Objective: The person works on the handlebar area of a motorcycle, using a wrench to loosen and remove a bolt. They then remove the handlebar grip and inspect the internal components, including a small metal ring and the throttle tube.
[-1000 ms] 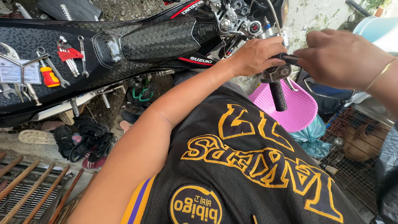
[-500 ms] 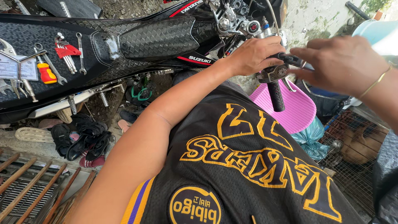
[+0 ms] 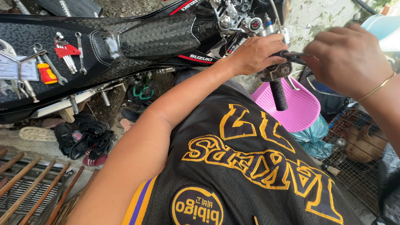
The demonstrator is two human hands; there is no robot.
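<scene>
Gripping the motorcycle handlebar [image 3: 278, 89] where the black rubber grip meets its metal clamp, the left hand [image 3: 257, 53] has its fingers clenched around the bar end. The right hand [image 3: 348, 62] comes in from the other side with its fingers closed on a thin dark tool [image 3: 291, 54], whose tip sits at the clamp just beside the left hand's knuckles. What kind of tool it is cannot be told; most of it is hidden inside the hand.

The likeliest slip, as I judge it, is the tool jumping off the fastener under force and driving into the left hand, since the two are almost touching. A small screw, if one comes loose, could drop past the pink plastic tray [image 3: 291, 108] into the clutter and wire cage [image 3: 354, 162] below and be hard to find. The bike also seems to carry loose gear: an orange-handled screwdriver [image 3: 46, 73], a red set of hex keys [image 3: 66, 52] and wrenches [image 3: 79, 52] lie on the black seat [image 3: 158, 35], and a hard tug on the handlebar could shake them off onto the ground.
</scene>
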